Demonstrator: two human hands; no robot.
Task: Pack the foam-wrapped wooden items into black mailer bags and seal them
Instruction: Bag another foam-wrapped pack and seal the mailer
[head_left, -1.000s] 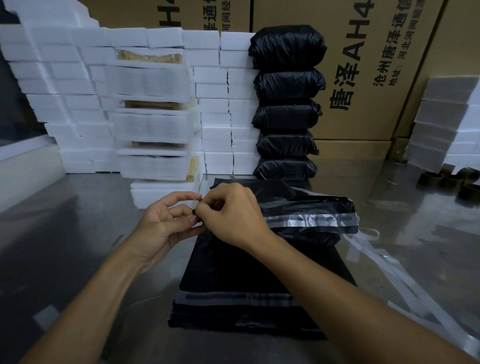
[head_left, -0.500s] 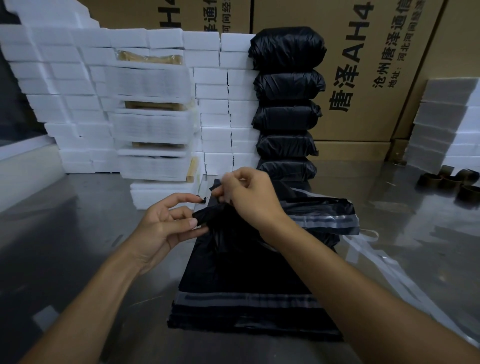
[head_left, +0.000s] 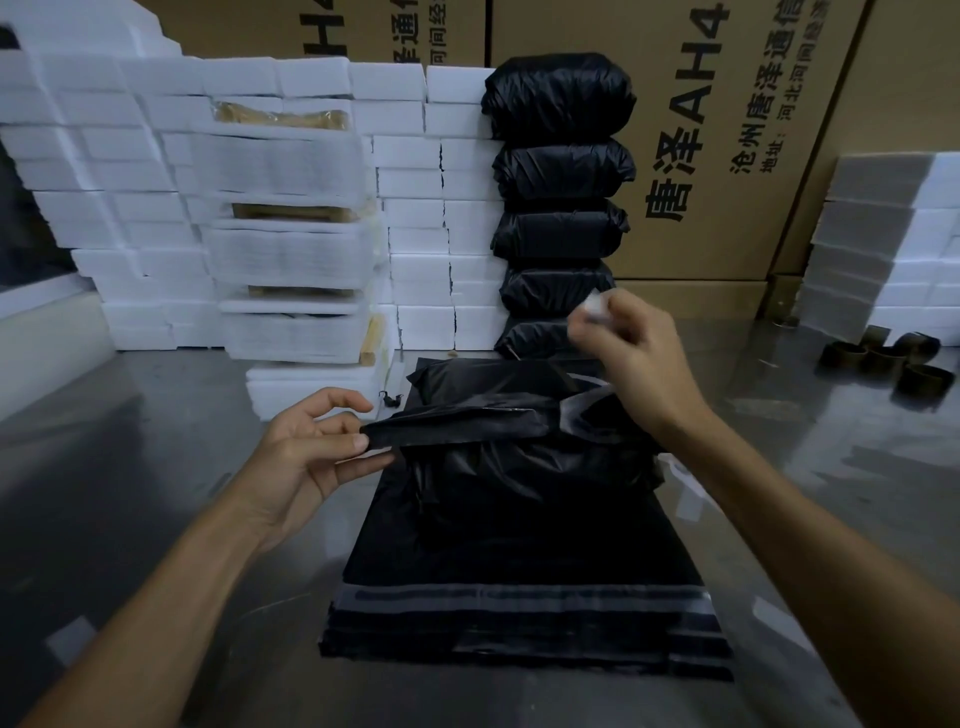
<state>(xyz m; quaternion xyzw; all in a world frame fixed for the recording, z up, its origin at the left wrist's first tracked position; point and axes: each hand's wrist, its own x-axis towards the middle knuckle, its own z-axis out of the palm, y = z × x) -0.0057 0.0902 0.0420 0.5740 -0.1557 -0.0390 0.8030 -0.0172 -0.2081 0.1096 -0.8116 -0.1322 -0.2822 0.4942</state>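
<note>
Five sealed bags (head_left: 561, 208) stand stacked in a column against the cardboard boxes (head_left: 727, 130) at the back of the desk (head_left: 104, 467), so part of the job is already done. A sixth bag (head_left: 519, 467), filled and bulging, lies on top of a pile of flat mailers (head_left: 519, 613) in the middle of the desk.

The left hand (head_left: 306, 457) pinches the near-left corner of that bag's flap (head_left: 457, 421) between thumb and fingers, holding it taut. The right hand (head_left: 628, 358) is raised to the right above the bag, its fingers closed on a pale strip (head_left: 595, 306); this looks like the liner being peeled off the adhesive band, though the motion blur hides the detail. A translucent tail of it runs down to the flap's right end.

By this reading the current bag is packed but not yet sealed: the liner must come fully away and the flap be folded down and pressed shut.

Much remains. Several foam-wrapped items (head_left: 291, 249) wait in a stack at the left, in front of a wall of white foam blocks (head_left: 104, 156), and the mailer pile is still thick. Loose strips (head_left: 691, 493) lie on the desk to the right.
</note>
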